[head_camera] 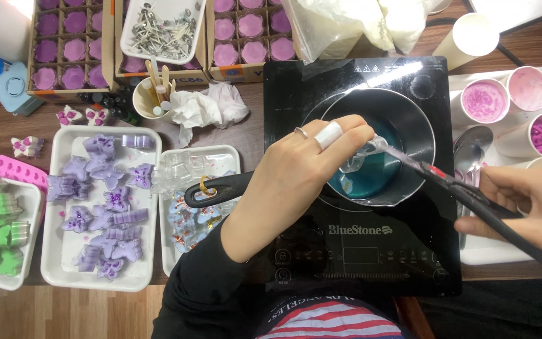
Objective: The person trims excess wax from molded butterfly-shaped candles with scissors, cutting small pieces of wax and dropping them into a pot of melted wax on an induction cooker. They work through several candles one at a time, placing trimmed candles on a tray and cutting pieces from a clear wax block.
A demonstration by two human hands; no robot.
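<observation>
with your left hand (302,168) pinching that little clear mold (362,156) right over the pan (409,125), and your right hand (528,201) squeezing the pliers (472,198) on it, keep it low above the blue wax (371,176) so drips land inside

Three brown cardboard boxes (70,47) of purple pieces line the desk's far edge. A clear plastic bag (346,25) lies beside them. The black cooktop's dark control panel (359,256) faces the near edge.
</observation>
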